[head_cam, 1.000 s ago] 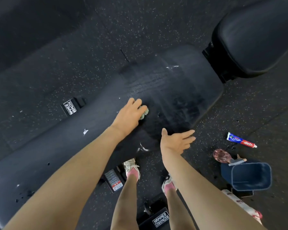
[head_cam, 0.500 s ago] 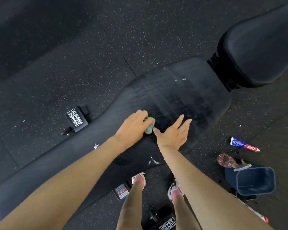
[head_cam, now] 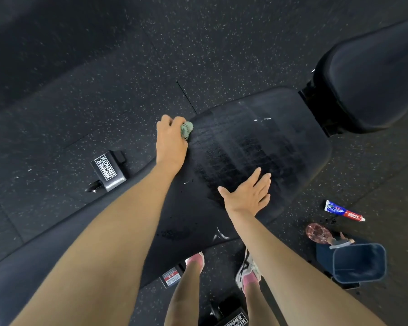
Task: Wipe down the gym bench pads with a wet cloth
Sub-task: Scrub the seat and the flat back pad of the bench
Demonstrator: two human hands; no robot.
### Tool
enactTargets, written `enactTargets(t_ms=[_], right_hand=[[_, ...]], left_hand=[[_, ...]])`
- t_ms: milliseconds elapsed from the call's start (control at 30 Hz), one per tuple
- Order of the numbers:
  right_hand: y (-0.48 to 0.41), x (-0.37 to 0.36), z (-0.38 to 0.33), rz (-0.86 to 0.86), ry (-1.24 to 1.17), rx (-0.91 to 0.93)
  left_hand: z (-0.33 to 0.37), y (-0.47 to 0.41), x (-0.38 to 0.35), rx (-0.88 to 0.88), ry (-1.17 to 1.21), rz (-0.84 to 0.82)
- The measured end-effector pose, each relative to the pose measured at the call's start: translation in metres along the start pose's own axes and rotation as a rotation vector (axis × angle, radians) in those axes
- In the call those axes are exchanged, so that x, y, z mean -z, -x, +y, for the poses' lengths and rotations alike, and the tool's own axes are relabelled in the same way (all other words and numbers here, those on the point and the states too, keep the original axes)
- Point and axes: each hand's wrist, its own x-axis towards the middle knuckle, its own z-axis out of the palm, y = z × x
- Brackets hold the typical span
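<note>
A long black bench pad (head_cam: 299,149) runs from lower left to upper right, with wet streaks across its wide end. A second black pad (head_cam: 372,74) stands beyond a gap at the upper right. My left hand (head_cam: 171,142) grips a small green cloth (head_cam: 186,129) and presses it on the long pad's far edge. My right hand (head_cam: 250,194) lies flat with straight fingers on the pad's near side, holding nothing.
A blue bucket (head_cam: 359,262) stands on the speckled rubber floor at the right, with a pink object (head_cam: 318,232) and a red-and-blue tube (head_cam: 343,211) beside it. Bench feet with white lettering (head_cam: 108,170) sit on the floor. My shoes (head_cam: 249,274) are under the pad's near edge.
My left hand has slid the cloth from the pad's middle to its far edge. My right hand came down from beside the pad and now rests flat on it.
</note>
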Motion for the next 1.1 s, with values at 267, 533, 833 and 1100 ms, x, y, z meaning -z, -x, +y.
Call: enactTargets(t_ms=[267,533,833,1100], right_hand=[[0.000,0.001,0.003,-0.001,0.037,0.028],[-0.001,0.000,0.002,-0.009,0.045,0.028],[-0.001,0.007,0.002,-0.018,0.114,0.061],[-0.002,0.008,0.009,-0.010,0.147,0.105]], left_hand=[[0.005,-0.012,0.022,0.096,-0.148,0.033],[0.013,0.047,0.000,-0.131,-0.246,-0.098],[0.002,0.068,0.021,-0.309,-0.014,-0.276],[-0.009,0.037,0.026,-0.017,-0.162,-0.064]])
